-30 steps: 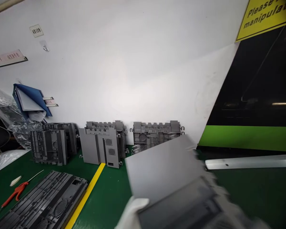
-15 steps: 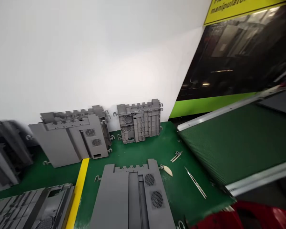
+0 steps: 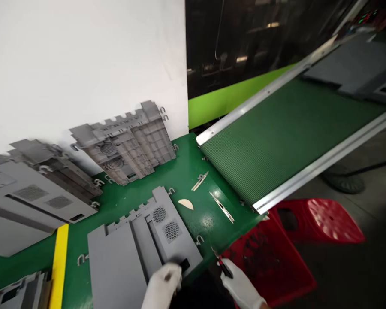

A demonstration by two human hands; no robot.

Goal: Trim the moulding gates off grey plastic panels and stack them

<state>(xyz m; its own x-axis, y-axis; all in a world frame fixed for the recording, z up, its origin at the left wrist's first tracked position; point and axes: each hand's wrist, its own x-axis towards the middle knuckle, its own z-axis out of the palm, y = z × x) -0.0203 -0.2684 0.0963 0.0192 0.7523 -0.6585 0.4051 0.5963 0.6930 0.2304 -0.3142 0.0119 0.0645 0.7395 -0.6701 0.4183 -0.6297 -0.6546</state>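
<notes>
Head view: gray panel (image 3: 140,246) at seven o'clock, flat, probably for steadiness.
Left hand (image 3: 164,283): six o'clock, fingers curled; cannot tell whether gripping.
Right hand (image 3: 241,283): five o'clock, clasping red-and-black tool (image 3: 225,268), presumably keeping its tip free.

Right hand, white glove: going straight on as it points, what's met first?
Likely the small grey plastic hook on the right side of the flat grey plastic panel; the red-and-black-handled tool in the right hand leads. Height is unclear, so it might pass above.
</notes>
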